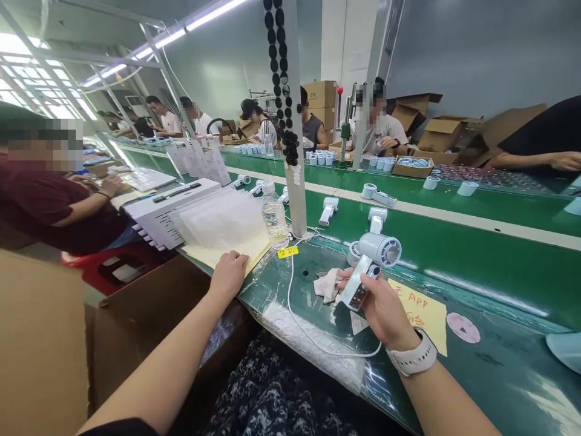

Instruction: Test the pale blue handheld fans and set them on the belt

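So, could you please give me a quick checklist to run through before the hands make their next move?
1. Right hand has the handheld fan: ok, gripped by its handle.
2. Left hand empty: cannot tell; it rests by the yellow paper under the clear sleeves.
3. White cable clear of the watch: cannot tell; it runs up close.
4. Bottle upright and capped: ok.
5. Bench around the right hand uncluttered: not ok; a crumpled white cloth is right beside it.

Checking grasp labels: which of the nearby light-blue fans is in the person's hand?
The fan in the right hand; the other nearby fans lie farther off, with no hand holding them.
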